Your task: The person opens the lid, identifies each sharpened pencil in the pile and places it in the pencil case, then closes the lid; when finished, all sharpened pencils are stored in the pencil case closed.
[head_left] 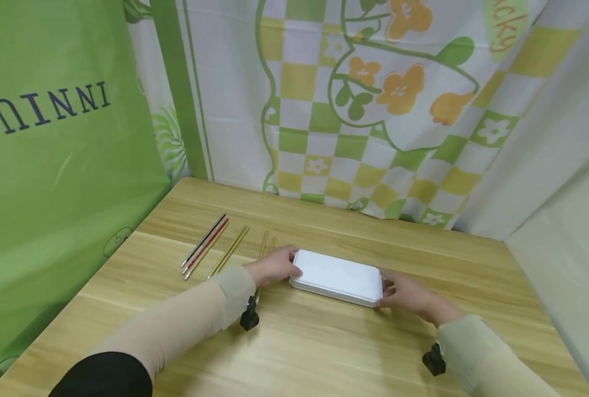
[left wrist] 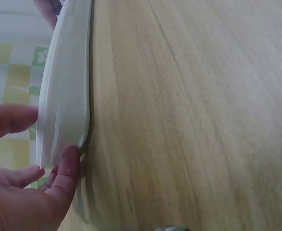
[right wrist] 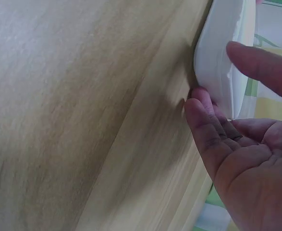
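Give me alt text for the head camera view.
Two hands, the left hand and right hand, hold the short ends of a closed white case on a wooden table. Several pencils lie left of it, before patterned cloth.

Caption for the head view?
Both hands, left hand and right hand, grip a white case beside pencils.

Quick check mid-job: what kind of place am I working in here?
Probably a small staged tabletop booth, not a real room: a wooden table closed in by hung printed cloths, with only a white case and some pencils laid out.
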`<state>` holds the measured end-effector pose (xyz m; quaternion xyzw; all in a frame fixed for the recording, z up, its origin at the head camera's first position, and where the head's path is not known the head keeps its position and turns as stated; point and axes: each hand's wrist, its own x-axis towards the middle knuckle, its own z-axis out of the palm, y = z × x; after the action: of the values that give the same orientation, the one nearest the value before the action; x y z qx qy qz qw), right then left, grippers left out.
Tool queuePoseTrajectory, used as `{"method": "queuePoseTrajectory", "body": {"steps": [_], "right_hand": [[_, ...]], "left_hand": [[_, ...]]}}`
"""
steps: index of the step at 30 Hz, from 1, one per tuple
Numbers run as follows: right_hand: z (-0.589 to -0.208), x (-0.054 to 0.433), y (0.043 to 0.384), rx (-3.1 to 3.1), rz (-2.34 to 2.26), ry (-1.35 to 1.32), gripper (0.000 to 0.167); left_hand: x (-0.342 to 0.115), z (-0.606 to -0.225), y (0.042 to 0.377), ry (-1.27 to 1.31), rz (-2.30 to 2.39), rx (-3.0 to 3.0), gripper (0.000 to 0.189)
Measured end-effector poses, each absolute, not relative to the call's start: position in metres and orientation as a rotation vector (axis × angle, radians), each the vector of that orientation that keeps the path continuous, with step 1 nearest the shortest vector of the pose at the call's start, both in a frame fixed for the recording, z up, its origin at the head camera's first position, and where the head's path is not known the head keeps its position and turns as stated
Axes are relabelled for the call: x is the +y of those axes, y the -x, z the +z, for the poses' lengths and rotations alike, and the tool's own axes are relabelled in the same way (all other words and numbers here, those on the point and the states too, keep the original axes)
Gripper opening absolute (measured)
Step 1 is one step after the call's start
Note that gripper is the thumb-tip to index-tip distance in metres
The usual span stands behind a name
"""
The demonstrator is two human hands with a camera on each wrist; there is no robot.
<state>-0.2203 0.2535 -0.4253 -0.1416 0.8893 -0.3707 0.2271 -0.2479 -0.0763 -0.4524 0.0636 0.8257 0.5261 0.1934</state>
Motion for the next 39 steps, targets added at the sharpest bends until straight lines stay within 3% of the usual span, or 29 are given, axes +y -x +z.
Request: {"method": "queuePoseTrajectory", "body": {"steps": [39], "right_hand": [[-0.425,0.244,0.232,2.532,-0.784,0.455,0.087]], "left_hand": [[-0.084,-0.453,0.26,-0.166,1.438,2.315,0.074]]}}
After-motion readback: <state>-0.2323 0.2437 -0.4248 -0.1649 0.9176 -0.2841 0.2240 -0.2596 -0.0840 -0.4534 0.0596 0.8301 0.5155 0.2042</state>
